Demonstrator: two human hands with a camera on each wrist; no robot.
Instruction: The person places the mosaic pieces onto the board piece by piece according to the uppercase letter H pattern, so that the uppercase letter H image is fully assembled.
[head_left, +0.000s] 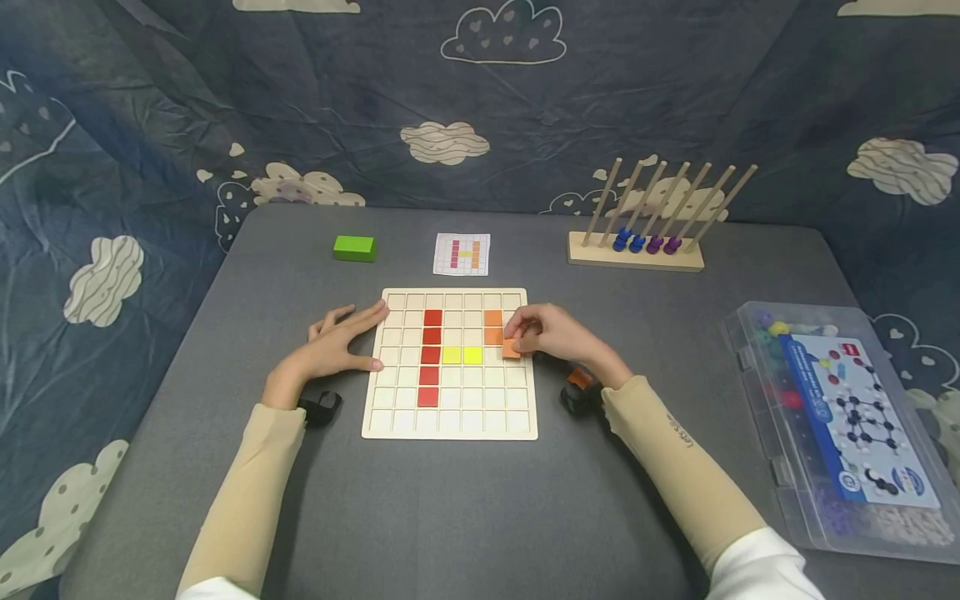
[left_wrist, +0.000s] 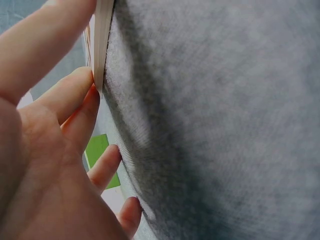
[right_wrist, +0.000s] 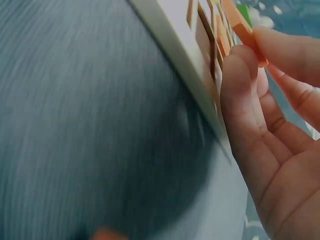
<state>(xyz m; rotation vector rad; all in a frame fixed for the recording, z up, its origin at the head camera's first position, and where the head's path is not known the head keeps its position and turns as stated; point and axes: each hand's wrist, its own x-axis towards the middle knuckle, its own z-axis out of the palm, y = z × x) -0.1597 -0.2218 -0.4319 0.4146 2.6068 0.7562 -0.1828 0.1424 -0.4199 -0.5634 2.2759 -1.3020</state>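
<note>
A wooden grid board (head_left: 450, 423) lies on the table with a column of red tiles (head_left: 431, 355), two yellow tiles (head_left: 462, 356) to its right and two orange tiles (head_left: 492, 327) further right. My right hand (head_left: 551, 329) pinches another orange tile (head_left: 511, 349) between thumb and fingertips over the board's right side. That orange tile (right_wrist: 245, 31) is tilted in the right wrist view. My left hand (head_left: 330, 346) rests against the board's left edge, thumb and index finger touching it. In the left wrist view, fingers (left_wrist: 75, 92) meet the board's side (left_wrist: 101, 45).
Behind the board lie a pattern card (head_left: 461, 254) with a coloured H and a green block (head_left: 355, 248). A bead rack (head_left: 636, 258) with upright rods stands at the back right. A clear plastic case (head_left: 765, 433) lies on the right. An orange piece (head_left: 581, 377) shows near the right wrist.
</note>
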